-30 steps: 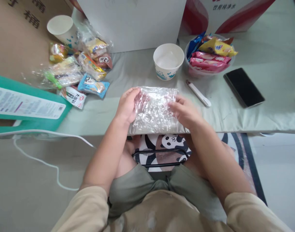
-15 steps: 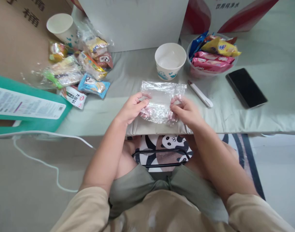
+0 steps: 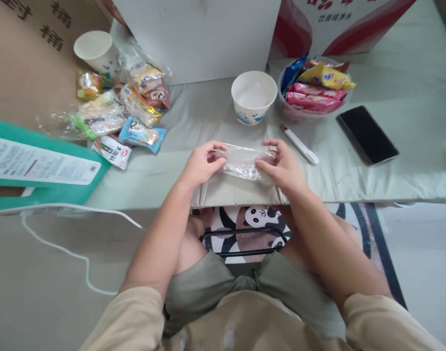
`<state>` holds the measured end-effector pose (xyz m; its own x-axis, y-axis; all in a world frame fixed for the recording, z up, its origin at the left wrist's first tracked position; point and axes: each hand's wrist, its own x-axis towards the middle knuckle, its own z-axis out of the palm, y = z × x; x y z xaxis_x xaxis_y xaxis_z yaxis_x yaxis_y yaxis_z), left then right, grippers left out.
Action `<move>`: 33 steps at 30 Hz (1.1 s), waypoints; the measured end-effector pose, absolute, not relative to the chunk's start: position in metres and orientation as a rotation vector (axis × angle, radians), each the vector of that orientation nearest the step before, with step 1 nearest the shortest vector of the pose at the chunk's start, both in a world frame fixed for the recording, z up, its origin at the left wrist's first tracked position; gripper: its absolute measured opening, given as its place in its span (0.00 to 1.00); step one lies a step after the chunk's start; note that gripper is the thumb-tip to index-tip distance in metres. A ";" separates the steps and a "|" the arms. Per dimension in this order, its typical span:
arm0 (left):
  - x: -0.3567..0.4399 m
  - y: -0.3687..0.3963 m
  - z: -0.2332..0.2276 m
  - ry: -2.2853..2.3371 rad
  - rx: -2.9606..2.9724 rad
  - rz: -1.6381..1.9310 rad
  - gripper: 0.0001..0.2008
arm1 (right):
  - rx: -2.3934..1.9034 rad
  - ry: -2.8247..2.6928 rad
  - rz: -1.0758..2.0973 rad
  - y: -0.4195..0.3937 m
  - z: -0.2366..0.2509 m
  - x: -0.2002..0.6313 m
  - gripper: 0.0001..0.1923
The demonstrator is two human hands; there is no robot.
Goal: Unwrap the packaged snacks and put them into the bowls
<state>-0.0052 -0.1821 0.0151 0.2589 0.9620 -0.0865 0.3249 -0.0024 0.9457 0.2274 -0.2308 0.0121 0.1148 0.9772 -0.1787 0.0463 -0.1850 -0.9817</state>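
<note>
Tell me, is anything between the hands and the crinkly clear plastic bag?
No, nothing. The left hand pinches one end of the clear plastic bag and the right hand pinches the other. The paper bowl and the white pen lie farther back on the table, apart from the bag.

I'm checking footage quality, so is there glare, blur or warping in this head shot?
Head view: soft, even light, faint shadows; glints on the clear plastic bag between left hand and right hand; wide-angle bending at the table edge; the hands look sharp.

Plastic bag (image 3: 242, 163) flatter (folded smaller)
</note>
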 end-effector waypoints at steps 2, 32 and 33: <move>-0.003 -0.181 0.013 1.420 1.634 1.039 0.12 | -1.383 -0.999 1.201 -0.229 0.010 0.223 0.22; 0.082 -0.120 0.078 1.616 1.958 1.395 0.18 | -1.299 -0.945 1.057 -0.215 0.017 0.242 0.09; 0.094 -0.105 0.082 1.607 2.024 1.287 0.18 | -1.294 -0.932 1.054 -0.214 0.019 0.245 0.09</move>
